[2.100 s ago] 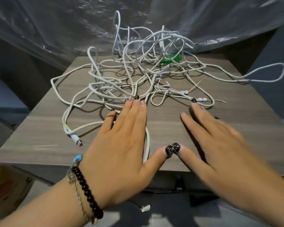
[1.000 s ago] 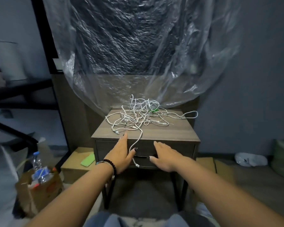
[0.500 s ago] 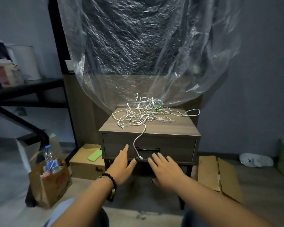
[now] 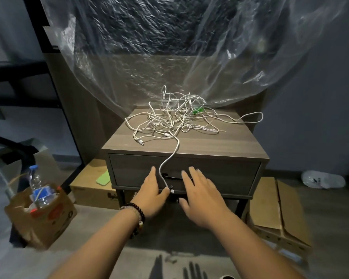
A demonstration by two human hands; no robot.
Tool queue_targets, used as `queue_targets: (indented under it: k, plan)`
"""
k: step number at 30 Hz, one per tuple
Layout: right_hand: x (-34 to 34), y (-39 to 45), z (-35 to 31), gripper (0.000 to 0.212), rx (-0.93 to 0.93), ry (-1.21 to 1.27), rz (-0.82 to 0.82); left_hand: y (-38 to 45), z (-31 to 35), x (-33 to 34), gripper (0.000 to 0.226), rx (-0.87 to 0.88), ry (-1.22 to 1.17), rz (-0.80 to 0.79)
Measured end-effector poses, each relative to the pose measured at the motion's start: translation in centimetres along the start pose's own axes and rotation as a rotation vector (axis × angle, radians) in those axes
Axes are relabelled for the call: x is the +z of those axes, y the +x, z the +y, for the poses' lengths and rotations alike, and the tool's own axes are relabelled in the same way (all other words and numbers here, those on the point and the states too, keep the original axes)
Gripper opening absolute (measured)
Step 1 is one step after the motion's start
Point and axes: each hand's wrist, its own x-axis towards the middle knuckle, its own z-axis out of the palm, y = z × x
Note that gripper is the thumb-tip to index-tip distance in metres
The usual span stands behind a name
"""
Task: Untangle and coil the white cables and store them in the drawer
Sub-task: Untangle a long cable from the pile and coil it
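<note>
Up on the small table (image 4: 240,146): messy white cables (image 4: 175,117), one end hanging over the shut drawer (image 4: 220,174). Down in front: left hand (image 4: 151,193) and right hand (image 4: 204,196), fingers straight and spread, holding nothing.

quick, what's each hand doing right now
Left hand: open, fingers straight, holding nothing.
Right hand: open, fingers spread, holding nothing.

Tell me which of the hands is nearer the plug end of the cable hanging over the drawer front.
Left. The left hand has its thumb tip right beside the dangling plug, seemingly touching it. The right hand hovers open to the plug's right, with a visible gap.
</note>
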Motion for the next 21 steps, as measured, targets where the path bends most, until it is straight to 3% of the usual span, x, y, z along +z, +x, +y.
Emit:
queue_targets:
  k: [4,9,15,21]
  plan:
    - [-0.1,1.8,0.6,0.072,-0.055,0.032,0.042,2.7,0.1,0.2,0.075,-0.075,-0.107,0.021]
    - [-0.8,4.6,1.5,0.070,-0.191,0.127,0.317,4.0,-0.9,0.6,0.022,-0.149,-0.181,0.060]
    - [-0.9,5.7,1.8,0.073,-0.208,0.174,0.395,3.6,-1.1,0.1,0.014,-0.067,-0.121,0.031]
    - [-2.3,5.7,1.2,0.079,-0.244,0.190,0.357,1.6,1.1,-1.6,0.008,0.097,-0.024,0.024]
